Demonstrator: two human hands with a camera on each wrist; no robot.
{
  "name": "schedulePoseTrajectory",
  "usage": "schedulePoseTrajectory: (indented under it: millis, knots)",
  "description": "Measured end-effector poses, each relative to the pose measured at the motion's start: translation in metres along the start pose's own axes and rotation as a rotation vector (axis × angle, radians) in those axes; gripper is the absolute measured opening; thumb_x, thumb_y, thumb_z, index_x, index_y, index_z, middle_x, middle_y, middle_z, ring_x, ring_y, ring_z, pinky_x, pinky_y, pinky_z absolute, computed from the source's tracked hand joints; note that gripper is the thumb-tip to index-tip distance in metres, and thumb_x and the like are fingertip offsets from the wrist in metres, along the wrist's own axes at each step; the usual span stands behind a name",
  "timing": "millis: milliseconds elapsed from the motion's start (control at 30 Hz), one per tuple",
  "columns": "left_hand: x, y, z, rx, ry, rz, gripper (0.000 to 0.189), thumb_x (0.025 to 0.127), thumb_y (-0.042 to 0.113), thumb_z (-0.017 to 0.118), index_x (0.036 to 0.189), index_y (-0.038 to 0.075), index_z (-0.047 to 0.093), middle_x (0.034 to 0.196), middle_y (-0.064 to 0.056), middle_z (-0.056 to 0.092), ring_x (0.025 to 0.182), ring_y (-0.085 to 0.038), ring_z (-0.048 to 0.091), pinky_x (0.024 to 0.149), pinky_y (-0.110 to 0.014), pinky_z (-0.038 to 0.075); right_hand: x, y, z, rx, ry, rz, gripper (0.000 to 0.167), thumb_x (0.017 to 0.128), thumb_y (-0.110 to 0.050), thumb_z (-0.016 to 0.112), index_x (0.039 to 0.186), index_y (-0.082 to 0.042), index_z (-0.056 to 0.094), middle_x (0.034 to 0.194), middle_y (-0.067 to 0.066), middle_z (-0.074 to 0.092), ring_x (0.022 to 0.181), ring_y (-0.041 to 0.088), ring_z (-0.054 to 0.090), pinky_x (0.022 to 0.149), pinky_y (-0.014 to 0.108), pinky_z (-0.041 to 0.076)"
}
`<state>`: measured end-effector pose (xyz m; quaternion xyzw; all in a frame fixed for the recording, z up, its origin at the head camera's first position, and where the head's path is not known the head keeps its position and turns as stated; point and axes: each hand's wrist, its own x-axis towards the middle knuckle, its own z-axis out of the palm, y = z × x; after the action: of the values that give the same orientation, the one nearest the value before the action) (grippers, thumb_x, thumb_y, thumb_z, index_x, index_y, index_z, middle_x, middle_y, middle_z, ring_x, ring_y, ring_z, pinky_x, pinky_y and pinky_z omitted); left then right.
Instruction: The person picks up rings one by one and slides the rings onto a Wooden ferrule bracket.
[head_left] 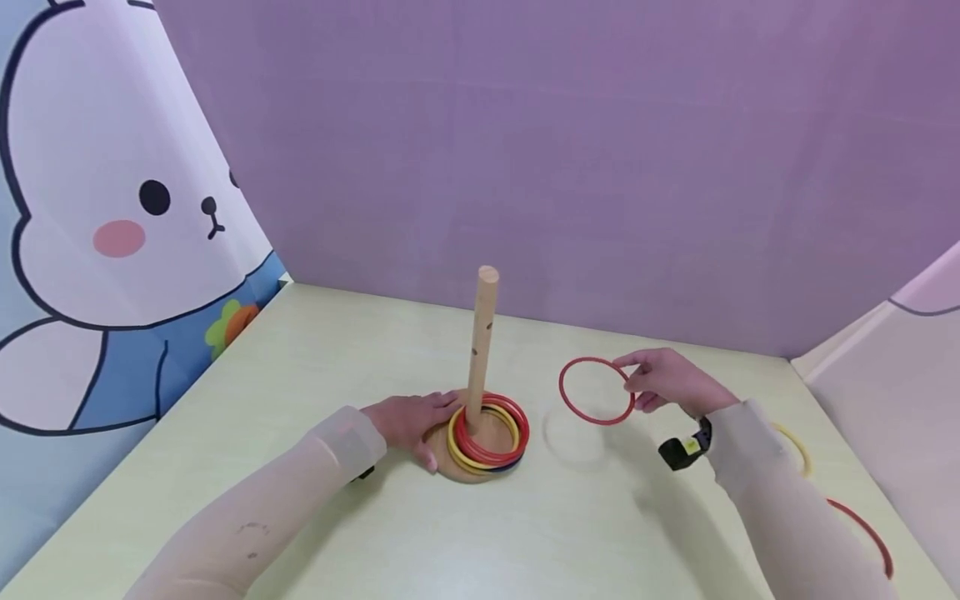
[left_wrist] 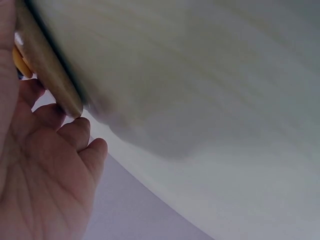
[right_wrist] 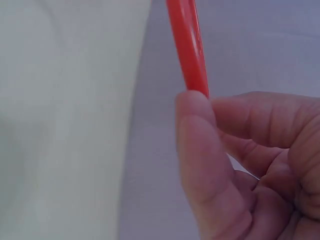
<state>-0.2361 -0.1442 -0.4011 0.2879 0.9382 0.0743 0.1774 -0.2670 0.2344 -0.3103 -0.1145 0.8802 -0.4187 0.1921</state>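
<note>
A wooden ring-toss stand point(head_left: 481, 350) stands upright on the table, its round base point(head_left: 457, 468) flat on the surface. Several red, yellow and dark blue rings point(head_left: 524, 425) lie stacked around the foot of the peg. My left hand point(head_left: 408, 422) grips the left edge of the base, with the fingertips point(left_wrist: 75, 131) at its rim in the left wrist view. To the right of the stand, my right hand point(head_left: 667, 381) pinches a red ring point(right_wrist: 188, 47) between thumb and fingers. That ring is held above the table, tilted, and its shadow falls below it.
On the right side of the table point(head_left: 600, 533) lie a yellow ring point(head_left: 797, 444) and another red ring point(head_left: 870, 533), both partly hidden by my right sleeve. A purple wall point(head_left: 562, 167) rises behind the table. A printed cartoon panel point(head_left: 90, 167) borders the left side.
</note>
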Motion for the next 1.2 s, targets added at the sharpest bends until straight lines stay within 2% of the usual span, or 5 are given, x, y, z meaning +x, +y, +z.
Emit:
schedulePoseTrajectory:
  millis: [400,567,867,1067,1200]
  knots:
    - [-0.002,-0.001,0.001,-0.007,0.019,0.021,0.101,0.073,0.044,0.08,0.152,0.011,0.027,0.156,-0.01,0.027,0.136,-0.033,0.036,0.104,-0.05,0.038,-0.014,-0.052,-0.022,0.039,0.079,-0.023,0.049,0.092,-0.002,0.058,0.138,0.01,0.043,0.085,0.008,0.063,0.067,0.016,0.065,0.068,0.03,0.057]
    - [-0.001,-0.003,0.003,-0.002,0.028,0.042,0.101,0.072,0.045,0.081,0.151,0.008,0.029,0.156,-0.012,0.027,0.135,-0.036,0.036,0.103,-0.051,0.038,-0.021,-0.08,-0.026,0.035,0.1,-0.076,0.046,0.092,-0.001,0.057,0.136,0.008,0.046,0.085,0.009,0.064,0.068,0.019,0.065,0.068,0.03,0.057]
    - [0.001,-0.002,0.001,0.005,0.026,0.049,0.101,0.072,0.046,0.08,0.15,0.007,0.03,0.156,-0.012,0.026,0.136,-0.035,0.035,0.102,-0.052,0.039,-0.042,-0.129,-0.02,0.016,0.103,-0.15,0.046,0.092,-0.003,0.059,0.136,0.003,0.049,0.085,0.009,0.064,0.07,0.021,0.065,0.069,0.03,0.057]
    - [0.0,-0.002,0.0,-0.006,0.025,0.045,0.102,0.071,0.047,0.08,0.15,0.007,0.03,0.156,-0.012,0.026,0.137,-0.035,0.034,0.103,-0.052,0.038,-0.048,-0.153,-0.02,-0.031,0.157,-0.178,0.043,0.092,-0.005,0.061,0.134,-0.001,0.053,0.086,0.011,0.066,0.068,0.024,0.066,0.067,0.032,0.057]
    - [0.001,-0.004,0.001,-0.009,0.024,0.043,0.102,0.071,0.047,0.08,0.15,0.007,0.029,0.156,-0.012,0.026,0.136,-0.036,0.035,0.102,-0.053,0.038,-0.049,-0.165,-0.017,-0.018,0.175,-0.216,0.042,0.091,-0.007,0.063,0.133,-0.003,0.056,0.087,0.012,0.067,0.069,0.026,0.066,0.067,0.033,0.057]
